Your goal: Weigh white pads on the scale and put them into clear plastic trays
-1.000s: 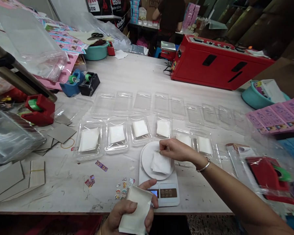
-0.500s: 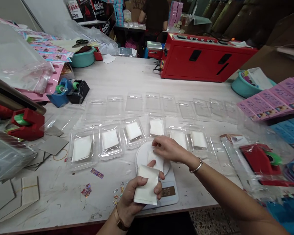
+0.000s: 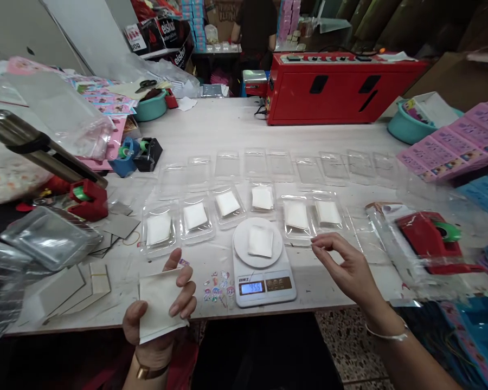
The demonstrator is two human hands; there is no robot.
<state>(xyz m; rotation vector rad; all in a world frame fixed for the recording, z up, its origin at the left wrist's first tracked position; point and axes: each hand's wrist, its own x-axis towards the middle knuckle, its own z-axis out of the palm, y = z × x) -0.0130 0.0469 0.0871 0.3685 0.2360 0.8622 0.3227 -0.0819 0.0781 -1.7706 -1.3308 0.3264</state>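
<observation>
Beyond both my hands, a white table [image 3: 223, 114] stretched away, with one red machine [image 3: 329, 95] standing at its far side. Just ahead, between my hands, stood one kitchen scale [image 3: 264, 274], its display [image 3: 251, 287] lit. My right hand [image 3: 350, 271] hung to the scale's right, thumb and forefinger curled close together; I saw nothing between them and could not tell whether the tips met. My left hand [image 3: 183, 298] was wrapped firmly round one stack of white paper [image 3: 162, 309], thumb at one edge and fingers at the other. Farther ahead of both hands I counted about nine back trays [image 3: 255, 165], see-through, with no paper showing; nearer my hands were six front trays [image 3: 296, 236], each bearing a small white pile [image 3: 158, 228]. One more white square [image 3: 261, 241] sat on top of the scale. By that count the work looked part done: six trays filled, about nine left. Smallest of all, a scatter of stickers [image 3: 216, 292] lay between my left hand and the scale, too blurred to count.
</observation>
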